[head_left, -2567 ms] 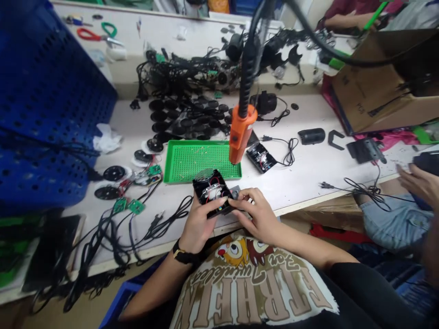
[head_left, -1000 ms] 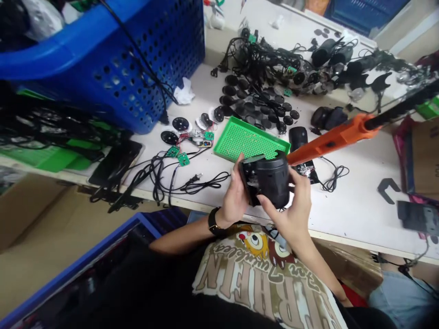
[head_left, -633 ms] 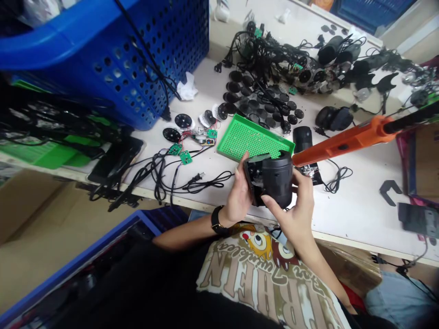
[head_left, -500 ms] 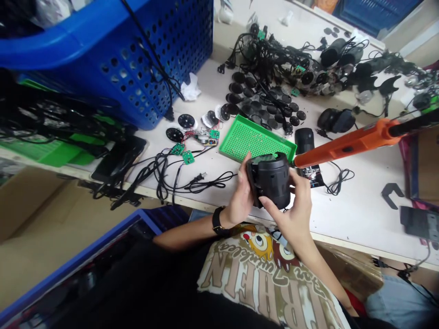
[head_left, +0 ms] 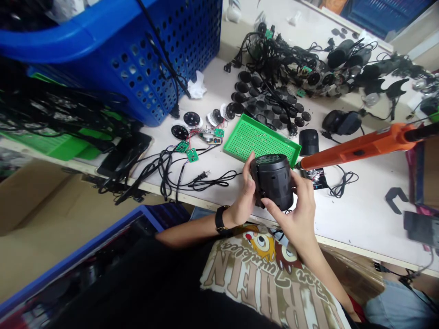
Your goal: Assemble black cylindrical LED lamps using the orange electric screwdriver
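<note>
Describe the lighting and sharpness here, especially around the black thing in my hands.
In the head view, the white table is brightly lit without harsh glare; in the same view, the black case between the left hand and right hand shows its outline but little fine detail; there too, the blue basket looks soft and stretched.

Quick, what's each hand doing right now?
Left hand: holding the black case from the left.
Right hand: holding the same black case from the right.

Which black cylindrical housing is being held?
The housing with the round patterned top, between the left hand and right hand; neither hand touches the others.
</note>
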`<state>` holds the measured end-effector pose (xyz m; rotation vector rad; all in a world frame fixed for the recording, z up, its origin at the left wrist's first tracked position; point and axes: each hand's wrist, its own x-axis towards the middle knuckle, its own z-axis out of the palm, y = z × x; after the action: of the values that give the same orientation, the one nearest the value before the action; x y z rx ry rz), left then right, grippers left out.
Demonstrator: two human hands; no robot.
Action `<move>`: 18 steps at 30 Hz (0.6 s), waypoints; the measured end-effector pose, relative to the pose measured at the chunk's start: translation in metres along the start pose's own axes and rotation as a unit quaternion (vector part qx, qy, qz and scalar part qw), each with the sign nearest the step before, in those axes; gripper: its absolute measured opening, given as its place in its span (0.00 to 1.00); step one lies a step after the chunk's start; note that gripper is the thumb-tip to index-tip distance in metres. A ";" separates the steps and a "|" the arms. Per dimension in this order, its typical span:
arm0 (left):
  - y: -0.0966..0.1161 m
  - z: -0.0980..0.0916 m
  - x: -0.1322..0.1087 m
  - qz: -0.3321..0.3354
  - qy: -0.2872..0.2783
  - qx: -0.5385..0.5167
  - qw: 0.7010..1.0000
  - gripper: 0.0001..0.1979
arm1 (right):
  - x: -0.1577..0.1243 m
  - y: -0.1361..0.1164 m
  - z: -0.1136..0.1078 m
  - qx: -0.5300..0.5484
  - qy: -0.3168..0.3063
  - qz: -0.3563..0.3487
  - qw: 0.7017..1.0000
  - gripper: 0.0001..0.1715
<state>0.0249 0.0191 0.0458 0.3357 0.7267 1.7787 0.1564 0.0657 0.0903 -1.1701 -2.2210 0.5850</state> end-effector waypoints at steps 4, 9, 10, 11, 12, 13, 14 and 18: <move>0.001 0.001 0.000 0.003 0.009 0.003 1.000 0.44 | -0.001 0.000 0.001 0.012 0.005 -0.003 1.000 0.47; 0.002 0.001 0.001 0.009 -0.006 -0.007 1.000 0.42 | -0.003 -0.002 0.003 0.015 0.027 0.001 1.000 0.48; 0.002 0.002 0.000 0.010 -0.005 -0.007 1.000 0.42 | -0.004 -0.002 0.003 0.014 0.029 0.002 0.999 0.48; 0.002 0.002 0.000 0.013 -0.003 -0.006 1.000 0.42 | -0.004 -0.002 0.003 0.014 0.028 0.003 0.999 0.47; 0.002 0.002 0.000 0.017 -0.002 -0.004 1.000 0.42 | -0.004 -0.002 0.003 0.014 0.025 0.003 1.000 0.47; 0.001 0.001 -0.001 0.022 -0.002 0.000 1.000 0.42 | -0.004 -0.002 0.003 0.015 0.020 0.003 1.000 0.48; 0.001 0.001 -0.001 0.026 -0.003 0.004 1.000 0.42 | -0.004 -0.002 0.003 0.016 0.014 0.003 1.000 0.48; -0.001 0.000 -0.003 0.029 -0.005 0.018 0.999 0.41 | -0.004 -0.001 0.003 0.026 0.005 -0.003 1.000 0.48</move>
<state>0.0265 0.0167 0.0451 0.3917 0.7495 1.8185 0.1558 0.0618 0.0873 -1.1372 -2.1879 0.6297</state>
